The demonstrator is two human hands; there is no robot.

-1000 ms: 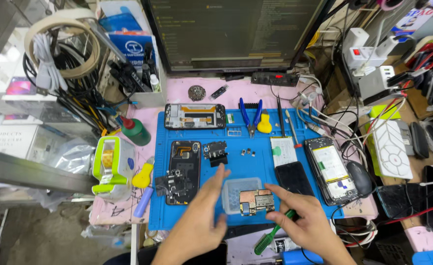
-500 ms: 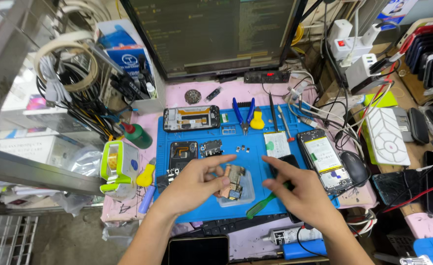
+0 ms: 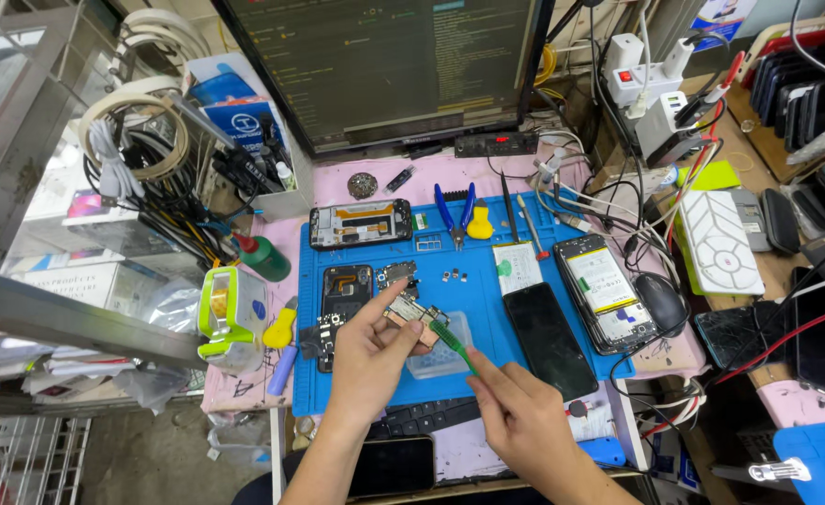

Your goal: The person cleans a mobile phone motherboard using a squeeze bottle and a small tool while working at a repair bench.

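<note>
Left hand (image 3: 367, 360) pinching phone circuit board (image 3: 410, 313); right hand (image 3: 523, 419) gripping green brush (image 3: 451, 345), bristles touching board, above blue repair mat (image 3: 468, 290).

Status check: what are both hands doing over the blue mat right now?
Left hand pinches small circuit board above blue mat. Right hand holds green tool, tip at the board. Clear plastic tray directly beneath.

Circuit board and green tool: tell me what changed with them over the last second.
The left hand lifted the circuit board out of the clear tray and now pinches it above the blue mat. The right hand brought the green tool up so its tip meets the board. Phones and pliers stayed put.
</note>
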